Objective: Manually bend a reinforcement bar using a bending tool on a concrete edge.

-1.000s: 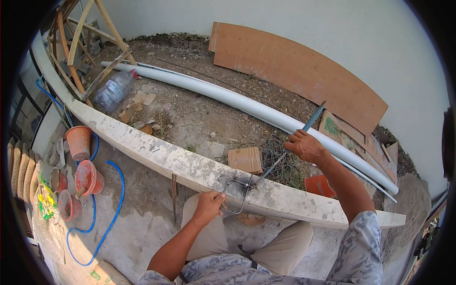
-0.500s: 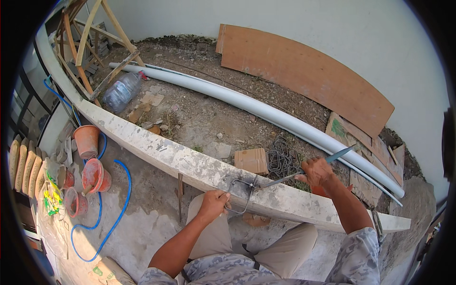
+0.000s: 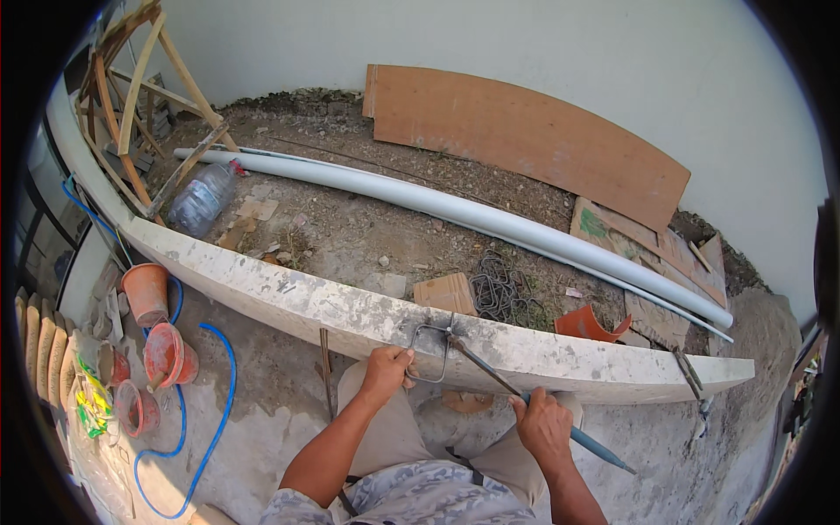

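My left hand (image 3: 387,374) is closed on one side of a bent metal rod loop (image 3: 444,360), roughly square, that lies over the edge of a low pale concrete wall (image 3: 324,306). In my right hand (image 3: 544,427) is a long bar tool (image 3: 486,368) with a dark metal shaft and a blue-grey tapered handle. The tool's far end meets the loop's corner at a dark-stained patch on the wall top. Its handle slants down to the right past my right thigh. How the tool's end grips the rod is too small to tell.
Beyond the wall lie a bundle of bent metal loops (image 3: 495,289), a cardboard box (image 3: 444,294), an orange broken pot (image 3: 591,324) and a long white pipe (image 3: 437,203). Buckets (image 3: 166,350) and a blue hose (image 3: 229,385) are on the left. Rods (image 3: 325,372) lean against the wall.
My right hand has swung the bar tool from beyond the wall toward my body, down and to the right. My left hand stays on the rod loop. The view has shifted slightly.
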### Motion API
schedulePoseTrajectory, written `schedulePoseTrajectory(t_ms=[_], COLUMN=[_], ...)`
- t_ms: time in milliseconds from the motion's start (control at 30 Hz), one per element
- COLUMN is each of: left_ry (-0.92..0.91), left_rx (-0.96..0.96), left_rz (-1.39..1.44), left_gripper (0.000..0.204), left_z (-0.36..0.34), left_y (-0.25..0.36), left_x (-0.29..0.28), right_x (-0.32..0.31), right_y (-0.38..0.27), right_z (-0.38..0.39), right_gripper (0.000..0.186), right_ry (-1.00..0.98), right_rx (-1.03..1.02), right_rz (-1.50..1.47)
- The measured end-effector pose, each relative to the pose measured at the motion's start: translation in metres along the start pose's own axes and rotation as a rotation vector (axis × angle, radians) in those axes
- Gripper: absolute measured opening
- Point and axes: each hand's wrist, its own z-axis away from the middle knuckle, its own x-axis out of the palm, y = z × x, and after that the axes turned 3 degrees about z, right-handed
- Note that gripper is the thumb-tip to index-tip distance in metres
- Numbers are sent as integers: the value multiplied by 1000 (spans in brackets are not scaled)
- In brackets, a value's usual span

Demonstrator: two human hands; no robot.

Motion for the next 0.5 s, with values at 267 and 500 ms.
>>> schedulePoseTrajectory(t_ms=[267, 500], left_ry=[25, -267], left_rx=[-71, -76], left_rz=[115, 416], left_gripper=[29, 27], left_z=[0, 20], left_y=[-1, 20], left_x=[-2, 7], right_x=[14, 35], right_y=[30, 46], right_z=[-5, 10], right_gripper=[30, 27], right_ry=[-71, 127], right_rx=[-88, 94], right_rz=[-333, -488])
